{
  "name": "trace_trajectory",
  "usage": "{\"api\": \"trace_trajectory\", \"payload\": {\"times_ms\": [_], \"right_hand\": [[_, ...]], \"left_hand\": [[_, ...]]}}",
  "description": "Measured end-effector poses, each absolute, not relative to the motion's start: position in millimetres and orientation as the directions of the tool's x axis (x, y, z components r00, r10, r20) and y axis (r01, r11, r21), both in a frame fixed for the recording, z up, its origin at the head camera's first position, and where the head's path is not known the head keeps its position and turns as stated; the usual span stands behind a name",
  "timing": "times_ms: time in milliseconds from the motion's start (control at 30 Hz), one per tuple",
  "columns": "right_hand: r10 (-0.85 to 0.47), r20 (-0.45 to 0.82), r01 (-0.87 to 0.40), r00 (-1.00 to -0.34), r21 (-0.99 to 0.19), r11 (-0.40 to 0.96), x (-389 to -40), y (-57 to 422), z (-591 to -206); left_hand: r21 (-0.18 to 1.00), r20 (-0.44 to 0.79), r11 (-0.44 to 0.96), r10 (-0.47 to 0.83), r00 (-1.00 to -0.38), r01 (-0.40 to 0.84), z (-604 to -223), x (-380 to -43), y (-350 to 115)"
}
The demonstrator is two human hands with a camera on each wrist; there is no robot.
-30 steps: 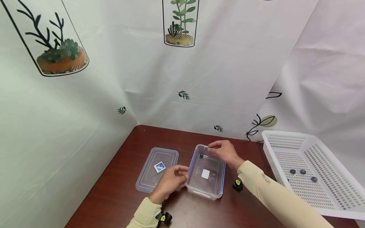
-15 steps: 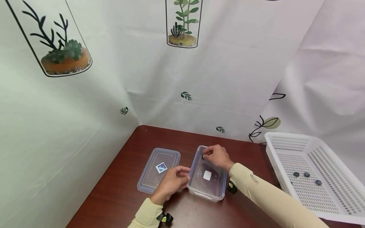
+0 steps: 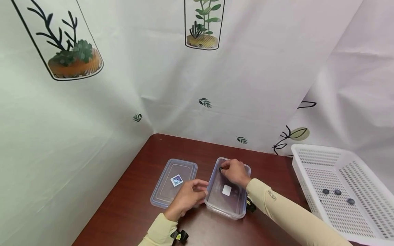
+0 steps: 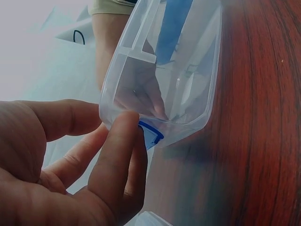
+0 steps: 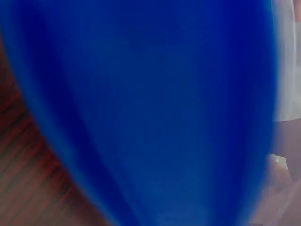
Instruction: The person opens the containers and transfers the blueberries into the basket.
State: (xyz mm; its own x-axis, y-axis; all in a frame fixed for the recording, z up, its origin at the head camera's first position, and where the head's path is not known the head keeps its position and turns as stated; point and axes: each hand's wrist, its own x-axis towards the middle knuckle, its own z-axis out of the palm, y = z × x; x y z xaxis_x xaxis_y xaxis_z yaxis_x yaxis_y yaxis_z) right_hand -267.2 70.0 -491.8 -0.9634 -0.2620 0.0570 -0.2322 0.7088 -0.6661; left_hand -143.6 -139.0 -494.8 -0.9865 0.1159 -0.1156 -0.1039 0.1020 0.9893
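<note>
A clear plastic food container (image 3: pixel 226 206) with blue side flaps stands on the table, a white label patch on its floor. My left hand (image 3: pixel 190 196) holds its left side; in the left wrist view the fingertips (image 4: pixel 124 123) lie against the wall beside a blue flap (image 4: pixel 151 133). Reaching over the far end, my right hand (image 3: pixel 234 172) has thumb and fingers pinched on a small dark blueberry (image 3: pixel 220 169), mostly covered, inside the container. A blurred blue flap (image 5: pixel 155 108) fills most of the right wrist view and hides that hand's fingers.
Left of the container lies its clear lid (image 3: pixel 167 172) with a blue rim and a diamond sticker. A white slatted basket (image 3: pixel 311 150) stands at the right, with several blueberries (image 3: pixel 337 192) on its floor. A printed sheet (image 3: pixel 255 85) hangs behind the brown table (image 3: pixel 123 201).
My right hand has moved from above the container's far rim down into it and closed its fingertips at the blueberry. The left hand stays at the container's side. The view shifts slightly.
</note>
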Motion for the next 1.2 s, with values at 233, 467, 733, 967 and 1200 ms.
{"api": "trace_trajectory", "payload": {"times_ms": [233, 467, 733, 967, 1200], "right_hand": [[-0.314, 0.095, -0.291, -0.945, -0.684, 0.669, -269, 66, -501], [-0.321, 0.107, -0.305, -0.941, -0.675, 0.672, -270, 65, -504], [-0.327, 0.096, -0.3, -0.94, -0.687, 0.662, -269, 66, -505], [-0.333, 0.117, -0.317, -0.936, -0.693, 0.647, -266, 70, -501], [-0.298, 0.142, -0.311, -0.944, -0.688, 0.656, -270, 77, -479]], "left_hand": [[0.989, -0.116, 0.104, 0.119, -0.986, -0.103, -495, -145, -138], [0.987, -0.111, 0.127, 0.112, -0.988, -0.096, -492, -145, -138], [0.986, -0.121, 0.133, 0.123, -0.985, -0.104, -492, -143, -139], [0.986, -0.118, 0.127, 0.116, -0.986, -0.103, -493, -143, -137], [0.988, -0.118, 0.111, 0.1, -0.988, -0.107, -491, -143, -136]]}}
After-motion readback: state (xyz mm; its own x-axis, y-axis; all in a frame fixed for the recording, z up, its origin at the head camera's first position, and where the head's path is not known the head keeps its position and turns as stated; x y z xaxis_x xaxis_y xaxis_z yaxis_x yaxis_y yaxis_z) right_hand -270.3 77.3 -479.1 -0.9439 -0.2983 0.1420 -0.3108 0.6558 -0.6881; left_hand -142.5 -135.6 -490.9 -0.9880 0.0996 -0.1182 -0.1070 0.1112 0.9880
